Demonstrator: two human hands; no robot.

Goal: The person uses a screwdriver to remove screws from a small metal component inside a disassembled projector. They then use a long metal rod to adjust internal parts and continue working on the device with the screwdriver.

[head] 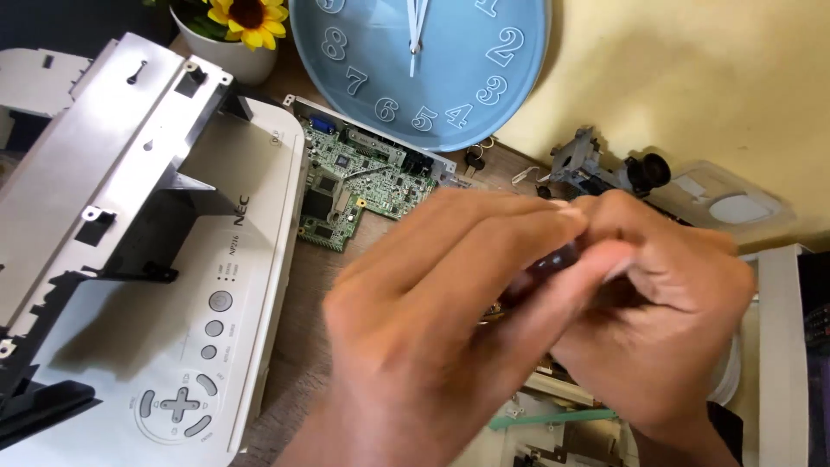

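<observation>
Both hands meet over the counter (303, 285): the left hand (432, 320) and right hand (666, 311) are closed together around a small dark part (549, 264) (blurred, so its kind is unclear). It sits pinched between the fingertips, above loose pieces. A slip could likely drop it among the green circuit board (359, 186) and the white casing (216, 285).

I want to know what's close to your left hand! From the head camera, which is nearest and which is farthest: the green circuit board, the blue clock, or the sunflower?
From the left hand:
1. Green circuit board, just above it.
2. Blue clock, farther up.
3. Sunflower, top left, farthest.
</observation>
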